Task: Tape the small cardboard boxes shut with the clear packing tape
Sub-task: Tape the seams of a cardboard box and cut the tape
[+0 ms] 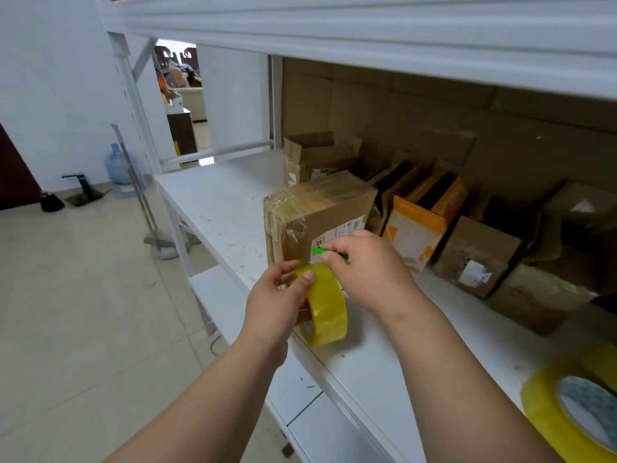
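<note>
A small cardboard box [320, 212], wrapped in several bands of clear tape, stands on the white shelf [220, 208]. My left hand [278, 302] grips a yellowish roll of packing tape [325, 307] just in front of the box, thumb on the roll's top. My right hand [369, 265] holds a small green cutter [329, 252], its tip at the box's front face just above the roll.
Several open and closed cardboard boxes [477, 255] line the back of the shelf to the right, one orange and white [417, 232]. A second tape roll [574, 406] lies at the near right. An upper shelf [367, 35] hangs overhead. Tiled floor with a water bottle [120, 172] lies left.
</note>
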Demonstrator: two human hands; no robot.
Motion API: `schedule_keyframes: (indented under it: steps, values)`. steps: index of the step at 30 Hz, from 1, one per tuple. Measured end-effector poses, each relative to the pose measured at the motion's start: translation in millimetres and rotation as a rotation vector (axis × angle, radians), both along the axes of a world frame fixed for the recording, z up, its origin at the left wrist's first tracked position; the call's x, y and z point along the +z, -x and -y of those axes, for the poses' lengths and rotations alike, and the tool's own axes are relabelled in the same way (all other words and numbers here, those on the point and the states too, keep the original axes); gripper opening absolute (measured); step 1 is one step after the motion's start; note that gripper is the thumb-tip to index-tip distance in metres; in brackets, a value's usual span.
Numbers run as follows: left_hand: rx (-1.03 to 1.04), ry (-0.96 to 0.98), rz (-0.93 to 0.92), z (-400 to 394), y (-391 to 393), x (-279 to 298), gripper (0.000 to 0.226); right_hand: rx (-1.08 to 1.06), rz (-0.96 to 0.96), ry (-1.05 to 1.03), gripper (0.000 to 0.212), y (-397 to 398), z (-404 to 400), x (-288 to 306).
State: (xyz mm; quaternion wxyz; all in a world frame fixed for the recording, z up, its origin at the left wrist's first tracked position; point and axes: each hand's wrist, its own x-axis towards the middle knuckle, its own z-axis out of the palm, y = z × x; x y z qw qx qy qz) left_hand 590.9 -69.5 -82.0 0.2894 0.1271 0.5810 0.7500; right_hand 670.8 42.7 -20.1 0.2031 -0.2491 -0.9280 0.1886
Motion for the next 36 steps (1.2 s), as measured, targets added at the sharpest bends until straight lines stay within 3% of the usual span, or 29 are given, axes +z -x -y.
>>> schedule_keyframes:
  steps: [14, 23, 31, 36]
  values:
    - [0.056, 0.06, -0.055, -3.5, 0.8, 4.2, 0.015, 0.04, 0.094, -0.083, 0.028, 22.7, 1.1, 2.4]
    - [0.087, 0.117, -0.086, -6.8, 2.5, 6.2, 0.008, -0.077, 0.213, -0.187, 0.015, 26.3, -12.3, 2.1]
    - [0.076, 0.119, -0.047, -8.1, 3.5, 8.0, 0.009, -0.227, 0.098, 0.027, 0.028, 2.4, -48.8, -26.4]
    - [0.055, 0.126, -0.023, -9.4, 4.7, 9.0, 0.01, -0.297, 0.321, 0.174, 0.033, -6.7, -56.8, -64.2]
